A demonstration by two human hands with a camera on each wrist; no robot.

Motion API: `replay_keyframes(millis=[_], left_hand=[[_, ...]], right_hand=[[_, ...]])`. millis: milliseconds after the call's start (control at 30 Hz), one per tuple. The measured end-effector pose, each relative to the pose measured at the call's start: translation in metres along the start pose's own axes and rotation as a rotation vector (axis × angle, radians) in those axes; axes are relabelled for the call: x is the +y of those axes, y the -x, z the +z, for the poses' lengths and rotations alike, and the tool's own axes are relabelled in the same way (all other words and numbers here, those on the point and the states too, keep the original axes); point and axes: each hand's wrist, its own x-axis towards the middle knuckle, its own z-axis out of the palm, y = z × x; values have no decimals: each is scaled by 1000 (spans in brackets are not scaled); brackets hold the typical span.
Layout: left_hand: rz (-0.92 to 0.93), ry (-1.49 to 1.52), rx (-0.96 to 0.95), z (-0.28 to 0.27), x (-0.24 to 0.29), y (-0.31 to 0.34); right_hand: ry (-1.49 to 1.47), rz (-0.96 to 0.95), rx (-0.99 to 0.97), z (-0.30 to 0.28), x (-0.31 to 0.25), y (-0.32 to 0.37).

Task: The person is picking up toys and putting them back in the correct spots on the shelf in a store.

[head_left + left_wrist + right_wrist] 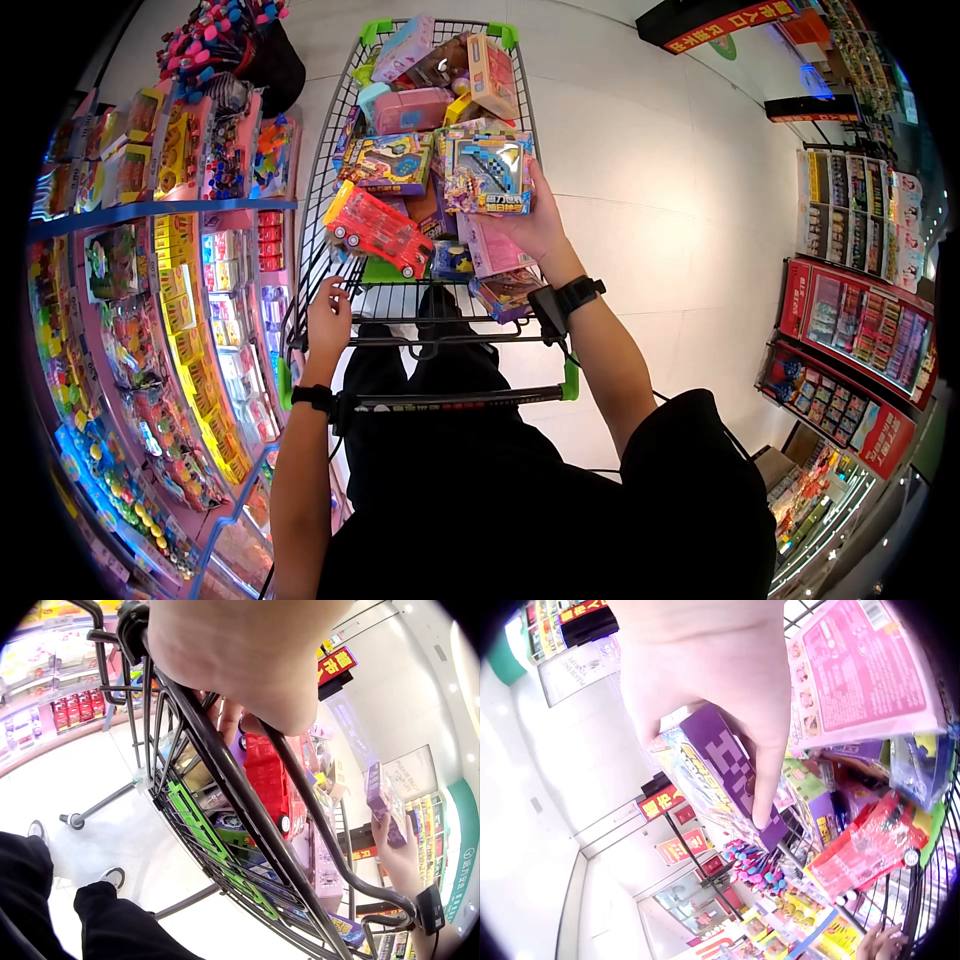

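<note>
While the right hand (pixel 545 225) grips a toy box (pixel 488 170) by its edge, the left hand (pixel 328 318) holds nothing, and its fingers are loosely bent. The toy box has a clear window on the front, with a blue blocky toy inside. In the right wrist view its side is purple with lighter square shapes. It is up above the pile of toys in the shopping cart (pixel 530 115), at the near right part.

The left hand is at the near left corner of the cart, close to a red toy car (pixel 380 230). The car sits tilted on top of the pile, with its wheels showing. Just below the toy box is a pink box (pixel 497 247), and a purple box (pixel 505 293) is by the near right corner. A blue pack (pixel 453 260) sits between the car and the pink box. Farther up is a yellow and purple box (pixel 385 163), then more boxes at the far end.

The cart is made of black wire, with green corners. Its handle (pixel 460 398) runs across in front of the person's black clothes. Shelves full of bright toys (pixel 180 330) stand on the left. More shelves (pixel 860 320) stand on the right, across the pale floor (pixel 660 220).
</note>
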Motion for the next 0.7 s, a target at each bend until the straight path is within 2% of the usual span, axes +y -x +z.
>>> replay_keyframes(millis=[67,100,200,300,433,500,567,700], left_hand=[[9,-33,6,-13,-5,-2],[17,25,-12,19,7,-1],[-48,-12,-62,2,2,3],[-57,-13,-69,6,12,-1],[339,-98,103,-1,36,-5],[264,178,7,-6,81,-5],[98,485,-94,-2,102,-11],[17,756,-48,6,129,-9]], right_hand=[[-109,4,-19,8,18,0],[-70,-9,-3,-1,-3,15],[-114,15,-46,9,18,16],[90,-75,-21,42,21,34],[-164,149,-85,21,45,31],[-92,154,-98,22,55,34],[-57,194,-77,32,61,36],[193,196,-13,56,69,37]])
